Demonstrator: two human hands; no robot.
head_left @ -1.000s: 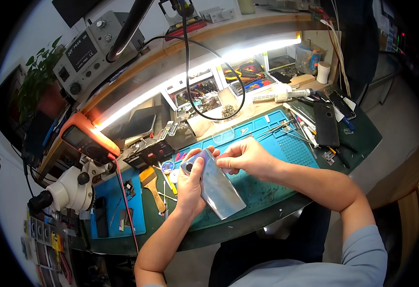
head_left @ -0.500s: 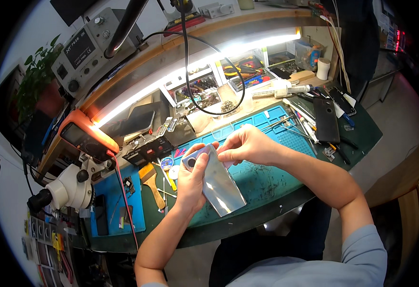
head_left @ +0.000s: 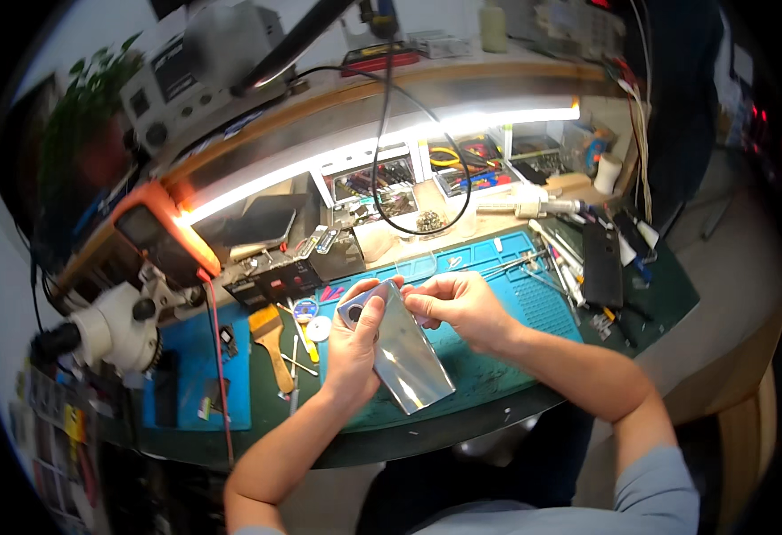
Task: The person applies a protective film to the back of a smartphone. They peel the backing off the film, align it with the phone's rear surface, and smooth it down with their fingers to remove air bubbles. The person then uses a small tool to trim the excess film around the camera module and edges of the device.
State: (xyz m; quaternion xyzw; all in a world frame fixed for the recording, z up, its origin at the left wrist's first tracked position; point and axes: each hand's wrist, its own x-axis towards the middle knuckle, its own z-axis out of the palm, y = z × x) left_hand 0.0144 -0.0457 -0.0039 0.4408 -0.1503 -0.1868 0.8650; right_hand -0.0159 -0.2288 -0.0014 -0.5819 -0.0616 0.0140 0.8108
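A smartphone (head_left: 413, 361) with a shiny silver back and a round dark camera ring is tilted above the teal work mat (head_left: 489, 379). My left hand (head_left: 353, 348) grips its upper left part, thumb across the back beside the camera ring. At the phone's upper right edge, my right hand (head_left: 458, 308) is closed in a pinch, thumb against fingers. Whatever sits between those fingertips is too small or hidden to name; a pinkish bit shows just below them.
An orange multimeter (head_left: 164, 234) and a white microscope (head_left: 110, 334) stand at left. A wooden-handled brush (head_left: 273, 352) lies nearby. Tweezers (head_left: 516, 261), several pens and a dark phone (head_left: 602, 263) lie at right. A black cable loop (head_left: 469, 178) hangs above the bench.
The whole view has shifted and blurred slightly. My right hand's fingertips sit a little lower along the phone's edge, fingers more curled. My left hand keeps its grip on the phone.
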